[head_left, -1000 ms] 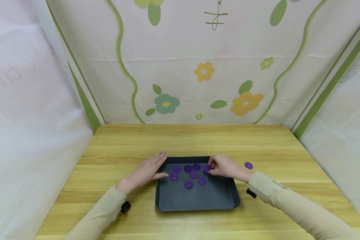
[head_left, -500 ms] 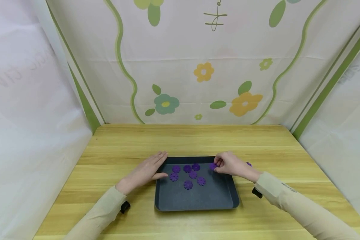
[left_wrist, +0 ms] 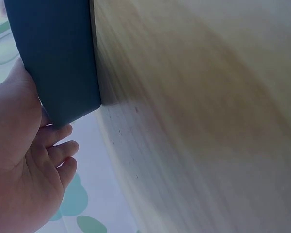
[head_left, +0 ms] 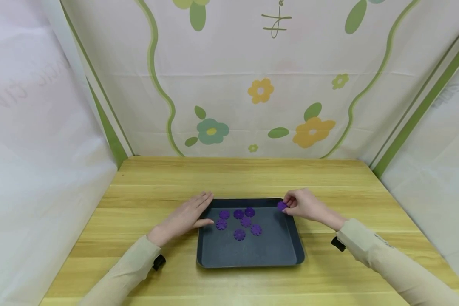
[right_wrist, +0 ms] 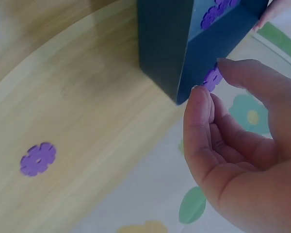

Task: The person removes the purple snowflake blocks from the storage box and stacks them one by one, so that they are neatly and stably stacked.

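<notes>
A dark grey baking tray lies on the wooden table, with several purple notched plastic discs in its far left half. My left hand rests at the tray's far left corner, fingers straight and thumb over the rim. At the far right corner, thumb and fingertips of my right hand pinch one purple disc; the right wrist view shows this disc between them, close to the tray wall. A loose purple disc lies on the table there, while my right arm hides it in the head view.
The wooden table extends around the tray on every side. White fabric walls printed with flowers and green lines stand behind it and to both sides. A small black device sits under my right cuff, another black device under the left.
My right hand has moved right and away from me with the pinched disc, from among the other discs to the tray's far right corner. My left hand stays in place.
</notes>
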Motion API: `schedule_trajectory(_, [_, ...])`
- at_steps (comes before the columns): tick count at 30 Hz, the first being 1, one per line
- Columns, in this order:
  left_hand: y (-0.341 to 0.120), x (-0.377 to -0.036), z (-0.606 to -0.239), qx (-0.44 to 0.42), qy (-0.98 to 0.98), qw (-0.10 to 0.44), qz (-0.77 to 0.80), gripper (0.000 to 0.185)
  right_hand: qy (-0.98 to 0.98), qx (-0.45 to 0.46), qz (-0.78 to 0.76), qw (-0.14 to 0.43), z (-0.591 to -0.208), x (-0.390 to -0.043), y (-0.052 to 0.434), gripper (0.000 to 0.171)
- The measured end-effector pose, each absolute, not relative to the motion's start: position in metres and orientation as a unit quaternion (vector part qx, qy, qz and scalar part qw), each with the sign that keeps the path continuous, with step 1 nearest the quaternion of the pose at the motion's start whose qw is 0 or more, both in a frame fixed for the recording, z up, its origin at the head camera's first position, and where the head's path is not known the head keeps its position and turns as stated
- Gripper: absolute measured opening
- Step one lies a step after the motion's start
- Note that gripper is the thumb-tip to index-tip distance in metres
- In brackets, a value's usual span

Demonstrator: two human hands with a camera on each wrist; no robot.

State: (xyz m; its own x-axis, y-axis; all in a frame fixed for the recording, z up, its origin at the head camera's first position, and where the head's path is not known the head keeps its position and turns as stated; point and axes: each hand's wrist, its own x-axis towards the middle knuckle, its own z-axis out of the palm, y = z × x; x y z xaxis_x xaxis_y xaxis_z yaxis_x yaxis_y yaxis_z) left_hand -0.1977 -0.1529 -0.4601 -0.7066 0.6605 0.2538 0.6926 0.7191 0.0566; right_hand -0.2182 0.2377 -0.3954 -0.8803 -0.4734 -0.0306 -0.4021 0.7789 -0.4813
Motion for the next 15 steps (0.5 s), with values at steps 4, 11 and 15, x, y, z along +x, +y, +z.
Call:
schedule_trajectory(4, [-0.153,-0.198,-0.459,-0.368,-0.921,0.108,-0.074,0.080,0.941,-0.231,-0.239,0.067,-0.394,-0.219,0.244,0.015])
schedule_trajectory(11, [-0.152,-0.197,-0.458,-0.366,-0.922,0.102,-0.076,0.079,0.943,-0.227,-0.238,0.057,-0.394,-0.218,0.255,0.015])
schedule_trajectory(15, [-0.152,-0.197,-0.458,-0.362,-0.925,0.092,-0.074,0.080,0.945,-0.222,-0.234,0.048,-0.397,-0.219,0.261,0.013])
